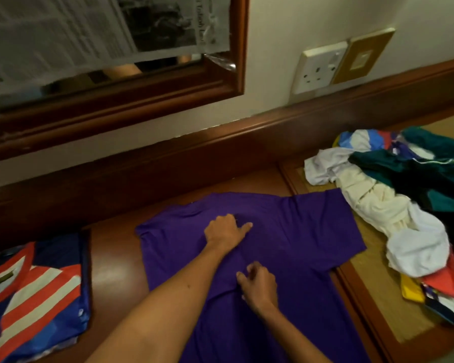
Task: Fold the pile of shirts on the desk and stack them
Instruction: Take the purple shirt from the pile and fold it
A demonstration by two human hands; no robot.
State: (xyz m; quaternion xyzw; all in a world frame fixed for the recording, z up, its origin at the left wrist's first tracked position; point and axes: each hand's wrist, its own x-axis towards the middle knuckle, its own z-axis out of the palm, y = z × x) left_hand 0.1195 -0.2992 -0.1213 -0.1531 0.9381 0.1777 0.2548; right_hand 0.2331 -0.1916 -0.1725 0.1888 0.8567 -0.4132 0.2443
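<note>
A purple shirt [294,231] lies spread flat on the wooden desk [113,258], collar end toward the wall. My left hand [224,230] rests on its upper middle, fingers curled into the cloth and thumb stretched to the right. Lower down, my right hand [258,284] pinches a fold of the purple fabric near the shirt's centre. A folded red, white and blue striped shirt [34,292] sits at the desk's left. An unfolded pile of shirts [404,205], white, cream, teal, red and yellow, lies at the right.
A raised wooden ledge [220,153] runs along the wall behind the desk. Above it hang a framed mirror covered with newspaper [89,35] and a wall socket [323,66]. A woven mat inset [372,284] lies under the pile on the right.
</note>
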